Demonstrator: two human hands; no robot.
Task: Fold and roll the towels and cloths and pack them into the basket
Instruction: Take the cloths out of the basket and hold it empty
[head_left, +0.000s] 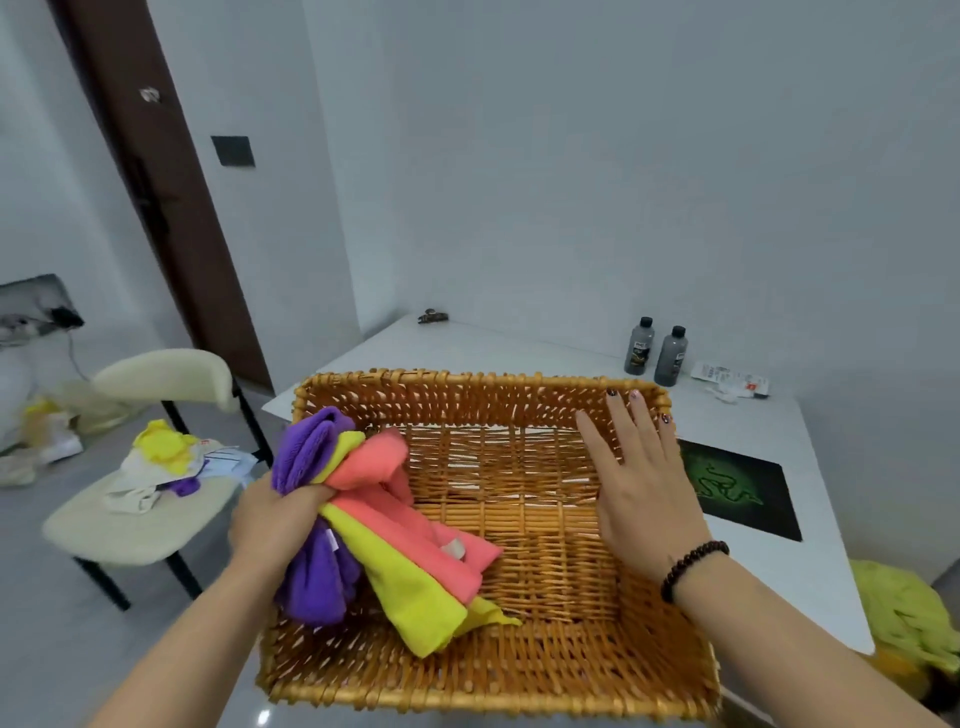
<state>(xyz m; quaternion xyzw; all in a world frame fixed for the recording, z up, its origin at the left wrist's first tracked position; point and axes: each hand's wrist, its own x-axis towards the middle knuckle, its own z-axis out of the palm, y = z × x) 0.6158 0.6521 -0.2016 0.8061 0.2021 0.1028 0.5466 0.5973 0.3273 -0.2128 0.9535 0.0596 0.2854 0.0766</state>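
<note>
A rectangular wicker basket (519, 680) stands on the white table in front of me. My left hand (270, 514) grips a bunch of three cloths at the basket's left side: a purple cloth (317, 577), a yellow cloth (410, 597) and a coral cloth (410, 535). Their loose ends hang down into the basket. My right hand (639, 473) is spread flat with straight fingers against the basket's far right inner wall and rim.
Two dark bottles (655, 352) and some white wrappers (730, 382) stand at the table's back right. A black mat with a green design (737, 488) lies right of the basket. A cream chair (150, 509) at left holds more cloths (166, 452). Green fabric (909, 613) lies at far right.
</note>
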